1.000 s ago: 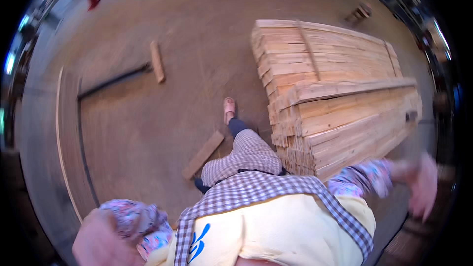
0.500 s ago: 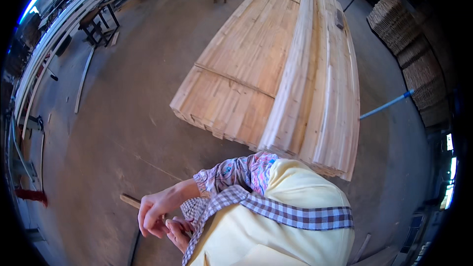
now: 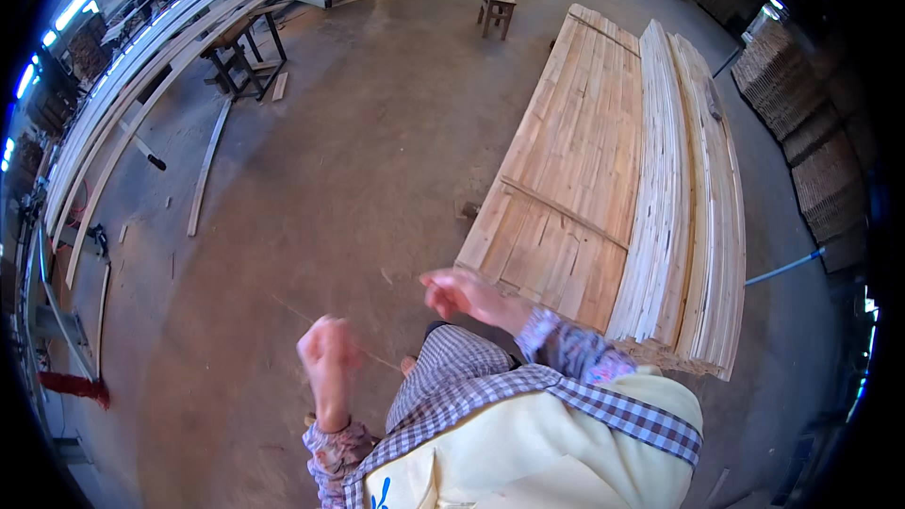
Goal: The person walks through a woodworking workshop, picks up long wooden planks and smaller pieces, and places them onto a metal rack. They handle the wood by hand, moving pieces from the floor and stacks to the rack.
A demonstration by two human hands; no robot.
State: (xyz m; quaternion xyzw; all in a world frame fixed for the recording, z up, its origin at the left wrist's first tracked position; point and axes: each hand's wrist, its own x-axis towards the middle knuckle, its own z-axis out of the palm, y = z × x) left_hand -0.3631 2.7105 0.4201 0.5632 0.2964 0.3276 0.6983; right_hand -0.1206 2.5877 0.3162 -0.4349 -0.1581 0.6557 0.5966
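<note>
Both my hands are raised in front of my checked apron [image 3: 462,358], apart from each other and touching nothing I can see. My left hand [image 3: 327,351] is over the floor on the left, its fingers curled in and blurred; whether anything is inside is hidden. My right hand [image 3: 469,298] reaches leftward from its flowered sleeve, its bent fingers smeared by motion. It is nearest to the left front corner of a stack of pale wooden boards [image 3: 566,259]. A small brown end [image 3: 407,365] shows at the apron's edge, too little to identify.
Narrower boards [image 3: 674,198] lie on the stack's right side, with a blue pole [image 3: 787,266] beside it. Long strips rest on a dark stand [image 3: 247,66] at the left. A wooden stool [image 3: 496,14] stands far ahead. Piled slats [image 3: 825,165] line the far right.
My hands, close together at lower left before, have separated, the right moving up and rightward. The view has turned left, so the board stack appears farther right.
</note>
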